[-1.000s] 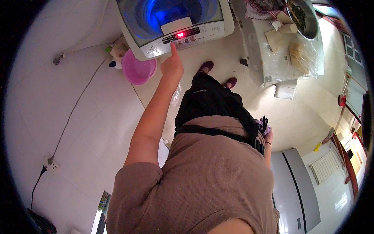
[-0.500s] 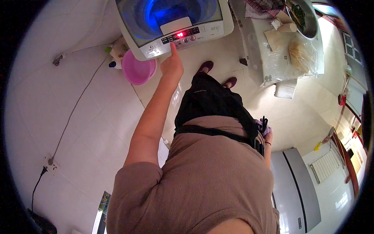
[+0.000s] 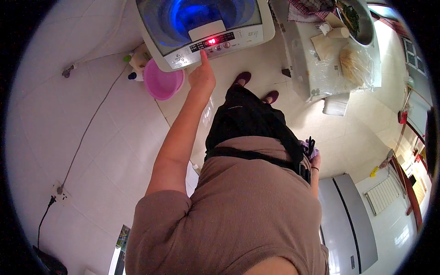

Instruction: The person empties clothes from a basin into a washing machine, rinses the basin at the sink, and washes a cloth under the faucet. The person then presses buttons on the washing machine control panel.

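Note:
A top-loading washing machine (image 3: 252, 34) stands at the top, blue light in its drum and red digits lit on its control panel (image 3: 220, 42). My left hand (image 3: 202, 75) is at the panel's front edge, its index finger stretched onto the panel below the digits. Its other fingers are folded, with nothing seen in them. Low beside my right hip, my right hand (image 3: 316, 159) is closed around a crumpled purple cloth (image 3: 309, 147). Part of that hand is hidden by the cloth and my dark clothing.
A pink basin (image 3: 162, 83) and bottles stand left of the machine. On the right, a plastic-covered table (image 3: 316, 75) bears a metal bowl (image 3: 365, 27), a checked cloth and a plastic bag. A grey fridge (image 3: 341, 224) is at lower right; a cord runs along the left wall.

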Motion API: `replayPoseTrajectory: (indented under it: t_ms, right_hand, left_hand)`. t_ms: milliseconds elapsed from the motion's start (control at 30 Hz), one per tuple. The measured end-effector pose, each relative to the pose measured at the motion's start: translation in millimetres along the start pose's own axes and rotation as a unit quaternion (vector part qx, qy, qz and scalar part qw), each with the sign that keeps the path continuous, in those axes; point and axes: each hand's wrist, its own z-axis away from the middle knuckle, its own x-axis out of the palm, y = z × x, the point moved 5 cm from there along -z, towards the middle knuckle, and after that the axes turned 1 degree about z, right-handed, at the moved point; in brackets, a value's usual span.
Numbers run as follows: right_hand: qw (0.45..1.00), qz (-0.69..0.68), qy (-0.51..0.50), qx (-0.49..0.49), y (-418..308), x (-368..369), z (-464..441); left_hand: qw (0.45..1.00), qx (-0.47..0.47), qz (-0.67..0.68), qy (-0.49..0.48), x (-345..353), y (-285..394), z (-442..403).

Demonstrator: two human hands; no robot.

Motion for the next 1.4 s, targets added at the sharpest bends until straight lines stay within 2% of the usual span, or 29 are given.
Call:
replayPoseTrajectory:
  t_ms: [167, 233, 367, 467, 533, 567, 633, 733, 867, 933, 1133, 1267, 1333, 1400]
  right_hand:
    - [0.998, -0.014, -0.067, 0.017, 3, -12, -11]
    - [0.999, -0.025, 0.039, -0.024, 3, -13, -11]
    - [0.999, -0.009, -0.03, 0.011, 5, -27, -18]
    - [1.0, -0.012, -0.02, -0.01, 2, -7, -9]
    - [0.997, -0.047, 0.066, -0.019, 1, -2, -3]
    - [0.996, -0.048, 0.066, -0.02, 1, -7, -4]
    - [1.0, -0.003, -0.015, -0.016, -1, -12, -7]
    - [0.999, -0.006, -0.05, 0.003, -2, -14, -7]
    - [0.999, -0.011, -0.042, -0.016, -3, -1, -4]
    - [0.999, -0.032, 0.027, -0.031, -4, -1, -2]
    - [0.999, -0.007, -0.047, -0.018, -6, -8, -7]
    - [0.999, -0.027, -0.042, -0.003, -1, -13, -13]
    - [0.999, -0.032, 0.011, -0.036, -3, -4, -7]
    - [0.999, -0.032, -0.012, -0.023, -4, -6, -7]
  left_hand:
    - [1.0, 0.004, 0.013, 0.007, 3, -2, -2]
    - [0.999, 0.009, 0.036, 0.024, 2, -2, -3]
    - [0.999, -0.002, 0.031, -0.018, -1, -2, -2]
    - [0.999, -0.009, 0.049, -0.011, 4, -4, -7]
    - [0.998, -0.018, 0.051, -0.011, 5, -6, -9]
    - [0.998, -0.018, 0.051, -0.011, 7, -6, -8]
    - [0.999, 0.012, 0.023, 0.027, 2, -5, -4]
    - [0.999, 0.007, 0.038, 0.016, 3, -6, -6]
    - [0.999, 0.008, 0.029, 0.011, 2, -5, -6]
    - [0.999, 0.007, 0.04, 0.005, 0, -4, -5]
    - [0.999, 0.015, 0.032, 0.031, 1, -4, -6]
    - [0.998, 0.025, 0.029, 0.05, 0, -4, -6]
    - [0.999, 0.016, 0.032, 0.007, -1, -4, -4]
    - [0.999, 0.011, 0.031, 0.004, 1, -4, -7]
